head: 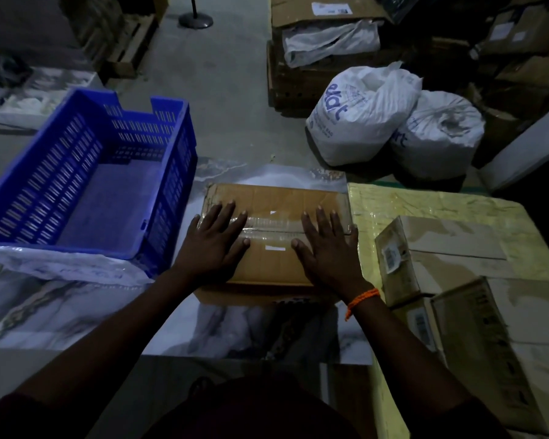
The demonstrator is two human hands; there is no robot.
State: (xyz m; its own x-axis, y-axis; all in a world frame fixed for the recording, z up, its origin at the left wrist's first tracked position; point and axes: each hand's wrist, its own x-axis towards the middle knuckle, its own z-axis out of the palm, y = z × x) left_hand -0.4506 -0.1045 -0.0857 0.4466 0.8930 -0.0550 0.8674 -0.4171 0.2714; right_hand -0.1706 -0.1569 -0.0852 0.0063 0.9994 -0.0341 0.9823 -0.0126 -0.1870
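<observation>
A brown cardboard box (274, 201) lies flat on a marble-patterned surface (76, 299) in the middle of the view. Clear tape runs across its closed top flaps. My left hand (217, 240) lies flat on the left part of the lid with straight, spread fingers. My right hand (327, 245) lies flat on the right part in the same way, with an orange thread band round its wrist. Both palms press on the top; neither hand grips anything.
An empty blue slotted crate (108, 172) stands to the left, with a white plastic bag (61, 264) at its near edge. Two cardboard boxes (450, 248) sit on a yellow sheet (425, 204) at the right. White sacks (362, 112) and stacked cartons (314, 36) lie on the floor beyond.
</observation>
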